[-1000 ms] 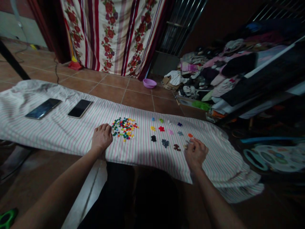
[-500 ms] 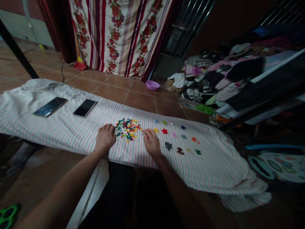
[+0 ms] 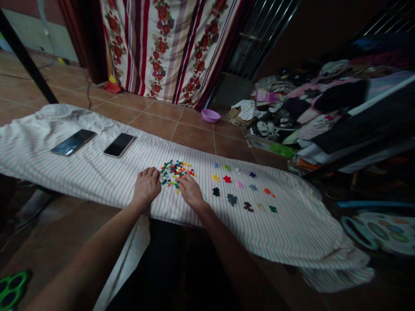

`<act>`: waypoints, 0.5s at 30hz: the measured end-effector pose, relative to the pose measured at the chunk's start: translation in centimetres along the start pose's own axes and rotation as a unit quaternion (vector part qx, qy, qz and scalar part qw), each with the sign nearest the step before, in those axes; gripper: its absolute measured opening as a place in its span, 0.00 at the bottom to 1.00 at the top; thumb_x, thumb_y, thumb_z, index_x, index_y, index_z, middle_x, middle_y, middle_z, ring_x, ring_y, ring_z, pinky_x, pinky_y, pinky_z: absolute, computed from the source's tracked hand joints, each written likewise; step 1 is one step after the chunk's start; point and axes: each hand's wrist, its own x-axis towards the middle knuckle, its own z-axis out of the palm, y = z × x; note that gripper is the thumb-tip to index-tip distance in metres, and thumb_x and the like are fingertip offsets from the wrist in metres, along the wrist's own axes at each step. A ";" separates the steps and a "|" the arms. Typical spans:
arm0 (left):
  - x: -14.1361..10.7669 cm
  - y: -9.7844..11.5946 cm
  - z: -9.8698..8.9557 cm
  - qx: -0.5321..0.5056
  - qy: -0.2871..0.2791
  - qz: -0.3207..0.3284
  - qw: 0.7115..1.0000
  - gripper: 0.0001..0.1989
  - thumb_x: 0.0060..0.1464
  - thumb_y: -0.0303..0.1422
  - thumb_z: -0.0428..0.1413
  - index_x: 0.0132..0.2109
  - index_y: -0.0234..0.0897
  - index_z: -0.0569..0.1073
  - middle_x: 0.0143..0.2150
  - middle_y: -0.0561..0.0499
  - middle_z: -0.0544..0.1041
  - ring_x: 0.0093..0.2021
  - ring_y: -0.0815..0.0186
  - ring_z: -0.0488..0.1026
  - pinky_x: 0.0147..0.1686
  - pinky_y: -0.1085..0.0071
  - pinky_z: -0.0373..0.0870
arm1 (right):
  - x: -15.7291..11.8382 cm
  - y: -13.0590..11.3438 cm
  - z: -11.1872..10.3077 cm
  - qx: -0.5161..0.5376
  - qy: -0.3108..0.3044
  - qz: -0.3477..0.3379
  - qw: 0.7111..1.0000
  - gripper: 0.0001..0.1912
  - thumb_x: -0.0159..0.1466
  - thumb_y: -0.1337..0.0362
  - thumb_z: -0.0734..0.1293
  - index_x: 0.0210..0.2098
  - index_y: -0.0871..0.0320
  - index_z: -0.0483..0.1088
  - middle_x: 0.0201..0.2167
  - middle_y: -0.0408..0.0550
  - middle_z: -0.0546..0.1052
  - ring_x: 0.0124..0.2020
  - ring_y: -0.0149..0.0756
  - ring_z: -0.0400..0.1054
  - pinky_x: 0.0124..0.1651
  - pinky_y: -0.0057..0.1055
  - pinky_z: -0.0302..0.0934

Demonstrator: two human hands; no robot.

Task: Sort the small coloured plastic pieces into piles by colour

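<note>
A loose pile of small multicoloured beads (image 3: 175,169) lies on the striped cloth in front of me. My left hand (image 3: 147,185) rests palm down at the pile's left edge, fingers slightly bent and lying on the cloth. Over the right part of the pile, my right hand (image 3: 190,190) has thumb and fingertips pinched together at the beads; whether a bead is between them is too small to see. To the right stand several single-colour groups, among them a black group (image 3: 216,191), a red group (image 3: 227,179), a yellow group (image 3: 215,177) and a dark grey group (image 3: 232,199).
Two phones, one at the far left (image 3: 74,142) and one nearer (image 3: 119,144), lie on the striped cloth (image 3: 194,214). Beyond it, a purple bowl (image 3: 210,115) sits on the tiled floor. A heap of clothes (image 3: 292,99) fills the right background.
My right hand has moved left, from beside the pile to over its beads. The black group, hidden behind that hand before, now shows. My left hand stays in place; the view has shifted slightly.
</note>
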 end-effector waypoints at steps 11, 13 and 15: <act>0.0 0.1 -0.1 0.012 -0.003 0.005 1.000 0.12 0.59 0.31 0.47 0.47 0.38 0.70 0.53 0.42 0.74 0.55 0.52 0.68 0.50 0.55 0.64 | -1.0 -0.3 1.7 -0.027 0.089 0.008 0.996 0.13 0.69 0.68 0.60 0.46 0.54 0.75 0.43 0.50 0.76 0.47 0.39 0.67 0.53 0.35 0.62; 0.0 0.1 -0.2 0.011 -0.006 0.003 1.000 0.12 0.59 0.31 0.46 0.47 0.38 0.70 0.53 0.42 0.74 0.55 0.52 0.68 0.50 0.55 0.64 | -1.3 -0.3 2.0 -0.024 0.109 0.001 0.994 0.13 0.69 0.68 0.59 0.46 0.54 0.74 0.45 0.49 0.76 0.48 0.40 0.66 0.54 0.35 0.61; -0.1 0.1 -0.2 0.010 -0.008 0.001 1.000 0.12 0.59 0.31 0.46 0.47 0.38 0.70 0.54 0.42 0.74 0.55 0.52 0.68 0.50 0.55 0.64 | -1.5 -0.3 2.0 -0.023 0.117 -0.007 0.993 0.13 0.69 0.68 0.59 0.47 0.54 0.74 0.46 0.49 0.77 0.49 0.40 0.65 0.55 0.37 0.61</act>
